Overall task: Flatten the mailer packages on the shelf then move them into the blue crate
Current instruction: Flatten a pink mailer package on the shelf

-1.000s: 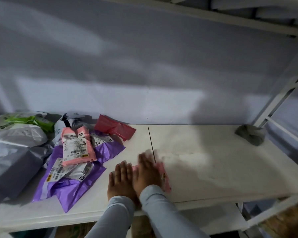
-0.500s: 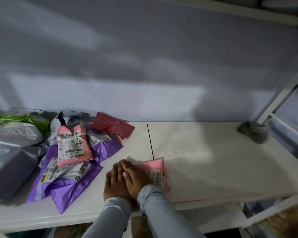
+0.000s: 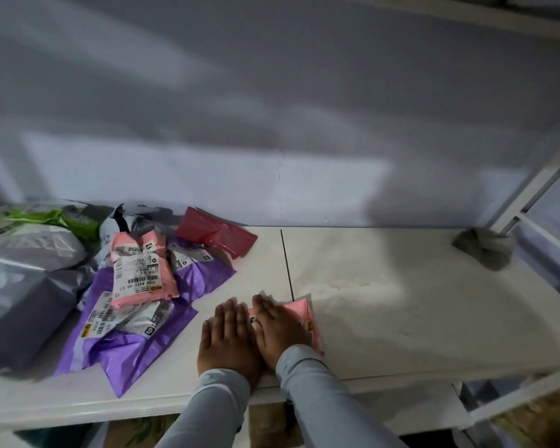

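Change: left hand [image 3: 227, 337] has slid alongside right hand [image 3: 280, 331]; both lie flat-fingered, gripping nothing, pressing small pink plastic mailer [image 3: 299, 318] at white shelf [image 3: 401, 302] front edge. Advice: sweep palms outward, expelling air evenly.

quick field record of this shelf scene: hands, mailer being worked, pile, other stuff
left hand: flat, palm down, on the pink mailer's left part
right hand: flat, pressing the pink mailer
pile: pink labelled mailer on purple mailers, red mailer behind, grey bags at left
other: grey cloth at the shelf's right rear
blue crate: not in view
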`<action>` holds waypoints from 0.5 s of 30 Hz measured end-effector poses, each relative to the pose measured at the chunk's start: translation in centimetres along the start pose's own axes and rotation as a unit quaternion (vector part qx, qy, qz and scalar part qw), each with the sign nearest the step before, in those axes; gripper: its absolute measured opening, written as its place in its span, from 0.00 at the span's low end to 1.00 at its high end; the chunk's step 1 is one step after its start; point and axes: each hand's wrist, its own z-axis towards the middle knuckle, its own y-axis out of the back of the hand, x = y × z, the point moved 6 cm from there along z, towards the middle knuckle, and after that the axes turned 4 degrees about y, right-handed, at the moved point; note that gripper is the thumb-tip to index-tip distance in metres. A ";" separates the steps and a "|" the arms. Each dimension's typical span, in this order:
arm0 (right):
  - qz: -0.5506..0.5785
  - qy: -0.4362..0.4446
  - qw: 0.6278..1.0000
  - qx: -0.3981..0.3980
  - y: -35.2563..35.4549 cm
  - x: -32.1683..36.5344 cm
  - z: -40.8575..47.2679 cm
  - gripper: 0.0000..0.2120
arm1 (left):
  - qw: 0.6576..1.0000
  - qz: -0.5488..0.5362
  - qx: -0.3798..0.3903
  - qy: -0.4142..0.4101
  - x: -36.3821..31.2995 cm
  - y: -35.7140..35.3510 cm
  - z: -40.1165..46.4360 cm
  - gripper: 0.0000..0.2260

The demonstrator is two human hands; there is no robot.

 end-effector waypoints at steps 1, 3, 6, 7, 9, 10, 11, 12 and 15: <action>-0.001 -0.003 1.000 0.005 0.1 -0.1 0.0 0.28 | 1.000 -0.002 -0.002 0.000 0.0 0.0 0.0 0.27; -0.007 -0.004 1.000 0.007 0.1 -0.2 0.1 0.27 | 1.000 -0.004 -0.001 0.000 0.1 -0.1 0.1 0.27; -0.019 -0.010 1.000 0.010 0.1 -0.5 0.1 0.26 | 1.000 -0.009 -0.005 -0.001 0.1 -0.1 0.2 0.27; -0.020 -0.012 1.000 0.010 0.1 -0.6 0.1 0.26 | 1.000 -0.008 -0.007 -0.003 0.1 -0.2 0.3 0.27; -0.024 -0.013 1.000 0.008 0.0 -0.8 0.1 0.28 | 1.000 -0.008 -0.012 -0.005 0.1 -0.2 0.3 0.32; -0.024 -0.018 1.000 0.002 0.0 -1.0 0.1 0.34 | 1.000 -0.009 -0.012 -0.005 0.1 -0.2 0.3 0.36; -0.028 -0.023 0.999 -0.003 -0.1 -1.3 0.2 0.38 | 1.000 -0.009 -0.011 -0.006 0.1 -0.2 0.3 0.39; -0.031 -0.027 0.999 -0.011 -0.2 -1.6 0.2 0.40 | 1.000 -0.010 -0.011 -0.006 0.1 -0.2 0.3 0.41; -0.028 -0.034 0.999 -0.024 -0.2 -2.2 0.1 0.39 | 1.000 -0.013 -0.014 -0.006 0.2 -0.1 0.2 0.42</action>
